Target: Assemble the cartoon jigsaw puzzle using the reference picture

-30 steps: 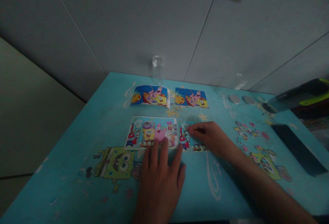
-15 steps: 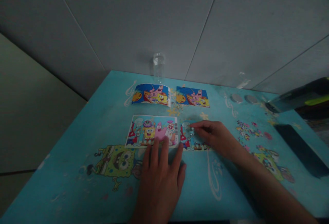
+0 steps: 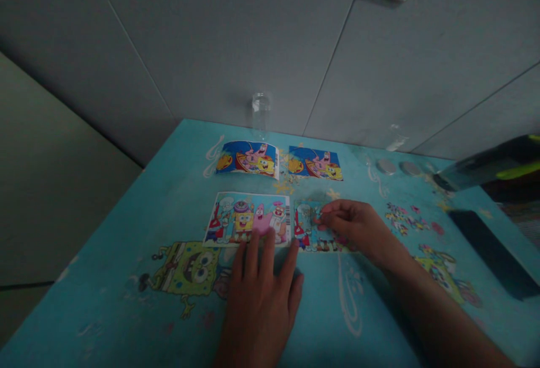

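Note:
My left hand (image 3: 264, 295) lies flat with its fingers spread. Its fingertips rest on the lower edge of a printed picture card (image 3: 242, 216) showing cartoon figures, and the thumb side is near the partly assembled jigsaw puzzle (image 3: 304, 230) to the right. Over that puzzle, my right hand (image 3: 352, 221) pinches a small puzzle piece (image 3: 317, 220) between thumb and forefinger; the fingers mostly hide it. The puzzle's left part matches the card's figures, while the hand covers some of its right side.
Behind lie a curled blue picture card (image 3: 248, 158) and a matching blue puzzle (image 3: 315, 164). Loose puzzle pieces (image 3: 405, 219) are scattered at right, near a dark phone-like slab (image 3: 491, 252). A clear tube (image 3: 261, 115) stands by the wall; two round lids (image 3: 386, 166) lie back right.
My right hand has shifted slightly right and down over the puzzle, uncovering more of its upper left. My left hand stays on the card. The view has tilted up a little.

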The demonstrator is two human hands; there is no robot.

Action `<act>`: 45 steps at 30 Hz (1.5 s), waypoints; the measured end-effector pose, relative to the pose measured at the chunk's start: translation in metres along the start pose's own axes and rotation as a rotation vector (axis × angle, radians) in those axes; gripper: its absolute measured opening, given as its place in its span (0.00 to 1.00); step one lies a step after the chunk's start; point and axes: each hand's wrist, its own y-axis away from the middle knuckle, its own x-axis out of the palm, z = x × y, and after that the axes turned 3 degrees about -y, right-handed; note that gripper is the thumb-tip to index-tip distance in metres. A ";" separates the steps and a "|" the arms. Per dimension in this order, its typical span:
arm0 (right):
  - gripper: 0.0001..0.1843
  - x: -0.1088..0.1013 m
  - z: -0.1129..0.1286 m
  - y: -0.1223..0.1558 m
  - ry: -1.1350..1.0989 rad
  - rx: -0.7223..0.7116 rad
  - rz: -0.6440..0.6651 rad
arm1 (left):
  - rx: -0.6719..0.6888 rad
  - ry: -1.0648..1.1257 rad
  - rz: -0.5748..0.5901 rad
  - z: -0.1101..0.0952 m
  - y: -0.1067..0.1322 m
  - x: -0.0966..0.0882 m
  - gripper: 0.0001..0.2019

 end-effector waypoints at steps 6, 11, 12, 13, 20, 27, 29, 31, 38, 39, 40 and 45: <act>0.31 0.003 -0.003 0.002 -0.025 -0.060 0.012 | 0.008 0.000 -0.023 -0.001 -0.001 -0.002 0.22; 0.23 0.007 -0.008 0.003 0.087 -0.117 -0.014 | 0.001 0.015 -0.003 -0.001 0.000 -0.001 0.22; 0.22 0.007 -0.008 0.003 0.097 -0.121 -0.016 | -0.001 0.017 0.003 -0.001 0.000 -0.001 0.23; 0.21 0.007 -0.008 0.002 0.108 -0.135 -0.021 | -0.002 0.018 0.009 -0.001 0.000 -0.001 0.23; 0.18 0.009 -0.013 -0.001 0.207 -0.236 -0.067 | 0.002 0.015 -0.001 0.000 0.000 -0.001 0.22; 0.19 0.014 -0.018 -0.002 0.277 -0.290 -0.024 | -0.002 0.019 0.016 0.000 0.000 -0.001 0.22; 0.18 0.015 -0.016 -0.002 0.259 -0.250 -0.027 | -0.004 0.017 0.015 0.000 0.000 -0.001 0.22; 0.17 0.016 -0.014 -0.002 0.235 -0.202 -0.029 | -0.001 0.012 0.007 0.000 0.000 -0.001 0.22; 0.17 0.016 -0.014 -0.002 0.224 -0.152 -0.006 | -0.007 0.017 0.016 -0.001 0.001 -0.002 0.22; 0.16 0.015 -0.013 -0.002 0.224 -0.149 0.000 | -0.008 0.019 0.019 -0.001 0.001 -0.002 0.22; 0.16 0.015 -0.013 -0.002 0.223 -0.148 0.007 | -0.008 0.020 0.019 -0.001 0.001 -0.002 0.22; 0.15 0.014 -0.011 -0.002 0.247 -0.196 0.050 | -0.003 0.019 0.010 0.000 0.000 -0.001 0.21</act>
